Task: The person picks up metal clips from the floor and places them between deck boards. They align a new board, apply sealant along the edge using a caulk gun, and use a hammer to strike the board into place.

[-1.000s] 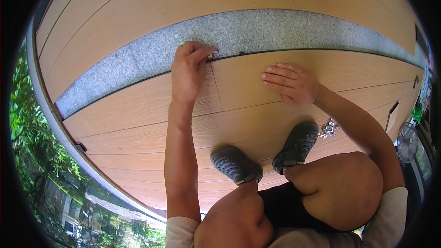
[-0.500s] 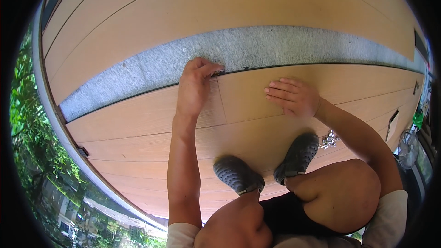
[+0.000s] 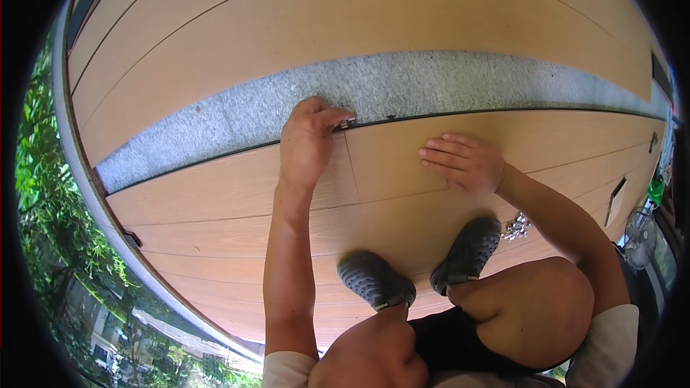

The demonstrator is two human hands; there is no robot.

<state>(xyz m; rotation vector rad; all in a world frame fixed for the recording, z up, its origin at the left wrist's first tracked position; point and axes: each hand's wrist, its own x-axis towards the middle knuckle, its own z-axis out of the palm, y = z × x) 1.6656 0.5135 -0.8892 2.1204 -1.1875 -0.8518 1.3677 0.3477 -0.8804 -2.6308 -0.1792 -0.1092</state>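
My left hand [image 3: 307,140] pinches a small metal fitting [image 3: 346,123] at the dark edge of a wooden plank [image 3: 302,165], where it borders a strip of speckled grey surface [image 3: 445,82]. An end joint between planks runs down from beside that fitting. My right hand [image 3: 463,162] lies palm down on the plank to the right of the joint, fingers stretched out. A little farther right along the edge sits a small dark piece [image 3: 391,116]. A pile of small silvery pieces [image 3: 516,227] lies by my right shoe.
More planks [image 3: 359,7] lie beyond the grey strip. I squat in dark clogs [image 3: 370,276] on the boards. A curved border with greenery [image 3: 43,194] outside is at left; at the far right are a fan [image 3: 638,233] and a green object [image 3: 655,188].
The whole view has shifted, so the boards and hands appear lower in the picture. My hands keep much the same places on the boards, left pinching and right spread.
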